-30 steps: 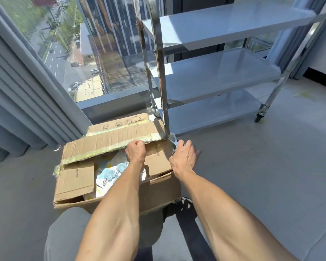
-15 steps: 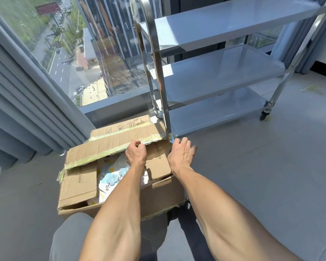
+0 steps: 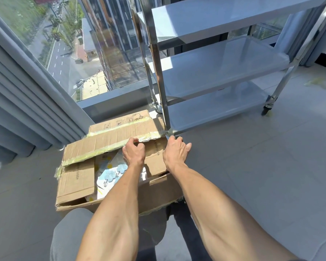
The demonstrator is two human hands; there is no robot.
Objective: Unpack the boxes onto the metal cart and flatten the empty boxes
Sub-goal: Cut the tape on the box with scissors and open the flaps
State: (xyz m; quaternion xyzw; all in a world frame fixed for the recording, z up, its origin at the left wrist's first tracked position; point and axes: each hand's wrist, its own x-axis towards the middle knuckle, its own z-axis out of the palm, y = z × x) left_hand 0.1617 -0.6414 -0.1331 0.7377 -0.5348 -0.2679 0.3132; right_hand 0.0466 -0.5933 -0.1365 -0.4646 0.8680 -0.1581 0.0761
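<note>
A brown cardboard box (image 3: 75, 178) sits on the floor in front of my knees, partly opened. Its long far flap (image 3: 109, 140), edged with yellowish tape, still lies across the top. My left hand (image 3: 134, 153) is curled around the near edge of that flap. My right hand (image 3: 176, 150) grips the box's right edge next to the small right flap (image 3: 155, 161). Between the flaps I see white packs with a blue flower print (image 3: 110, 176). The metal cart (image 3: 215, 70), with three bare shelves, stands just beyond the box.
A floor-to-ceiling window (image 3: 73, 53) lies behind the box, with grey curtains (image 3: 17, 110) at left. The cart's near leg (image 3: 158, 72) almost touches the box's far right corner. Pale tiled floor (image 3: 262, 166) stretches to the right. My grey-clad knee (image 3: 70, 232) is under the box's near side.
My right hand closed from spread fingers into a grip on the box's right edge. My left hand stayed on the long flap. The view shifted slightly.
</note>
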